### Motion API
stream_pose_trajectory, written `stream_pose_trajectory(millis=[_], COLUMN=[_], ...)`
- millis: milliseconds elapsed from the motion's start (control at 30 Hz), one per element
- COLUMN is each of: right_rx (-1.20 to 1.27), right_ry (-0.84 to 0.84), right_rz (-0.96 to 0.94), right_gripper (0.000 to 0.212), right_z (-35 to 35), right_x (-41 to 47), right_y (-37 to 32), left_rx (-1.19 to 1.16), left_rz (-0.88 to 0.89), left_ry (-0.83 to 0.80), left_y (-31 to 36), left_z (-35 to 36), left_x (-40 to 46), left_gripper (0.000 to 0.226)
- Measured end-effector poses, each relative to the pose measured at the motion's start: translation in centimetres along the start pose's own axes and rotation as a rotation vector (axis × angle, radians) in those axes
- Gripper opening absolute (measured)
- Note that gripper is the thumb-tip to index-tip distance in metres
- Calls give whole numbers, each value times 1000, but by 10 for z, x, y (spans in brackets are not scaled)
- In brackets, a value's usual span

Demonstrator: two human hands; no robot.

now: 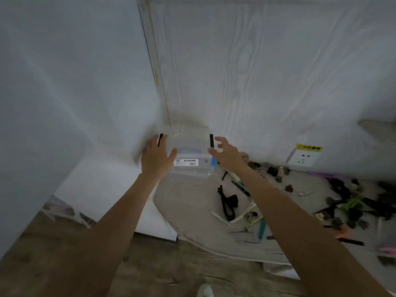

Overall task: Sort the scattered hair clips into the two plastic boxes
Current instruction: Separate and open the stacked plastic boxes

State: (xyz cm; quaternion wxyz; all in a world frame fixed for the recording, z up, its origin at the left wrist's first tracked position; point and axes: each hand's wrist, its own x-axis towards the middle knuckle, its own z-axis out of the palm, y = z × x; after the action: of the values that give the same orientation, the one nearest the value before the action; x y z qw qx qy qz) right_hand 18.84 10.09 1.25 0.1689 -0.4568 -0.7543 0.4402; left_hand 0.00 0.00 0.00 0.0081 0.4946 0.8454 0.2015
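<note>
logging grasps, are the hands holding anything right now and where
Nothing held: left hand and right hand are open on either side of the clear box.

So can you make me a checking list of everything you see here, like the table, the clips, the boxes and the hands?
Surface: round pale cloth-covered table, pushed into a corner.
Job's things: stacked clear plastic boxes with blue handle and black latches at the table's far left; scattered hair clips across the right side, black long clip nearer the middle.
Clutter: nothing seen besides the clips.
Grips: left hand open beside the boxes' left side; right hand open, fingers spread, at their right side; contact cannot be told through the blur.
Cables: nothing seen.
Surroundings: white wood-grain wall panel, wall socket with yellow label, wooden floor.
</note>
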Motion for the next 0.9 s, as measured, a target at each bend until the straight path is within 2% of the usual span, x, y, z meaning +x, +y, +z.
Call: stream_pose_trajectory(millis=[200,300,400,533,667,800,900], right_rx=[321,394,415,196,-38,-37,54], right_ry=[132,200,220,256,242,161,86], right_rz=[98,64,40,12,-8,20,82], right_gripper=[56,55,43,32,28,21,22], right_z=[20,10,1,5,20,39,52], right_x=[7,-7,-36,-76,-106,-121,-126], right_y=[-1,3,9,26,40,53,58], left_rx=[-319,-575,-687,-639,-488,-376,-384], left_rz=[-48,-143,-282,-318,-296,-288,-329], left_ry=[18,138,157,125,111,101,111], left_y=[-2,5,13,10,3,-9,-21], left_z=[13,1,-10,-6,6,12,14], left_x=[-4,-19,-45,-88,-122,-144,-153], left_gripper=[62,65,58,37,35,36,36])
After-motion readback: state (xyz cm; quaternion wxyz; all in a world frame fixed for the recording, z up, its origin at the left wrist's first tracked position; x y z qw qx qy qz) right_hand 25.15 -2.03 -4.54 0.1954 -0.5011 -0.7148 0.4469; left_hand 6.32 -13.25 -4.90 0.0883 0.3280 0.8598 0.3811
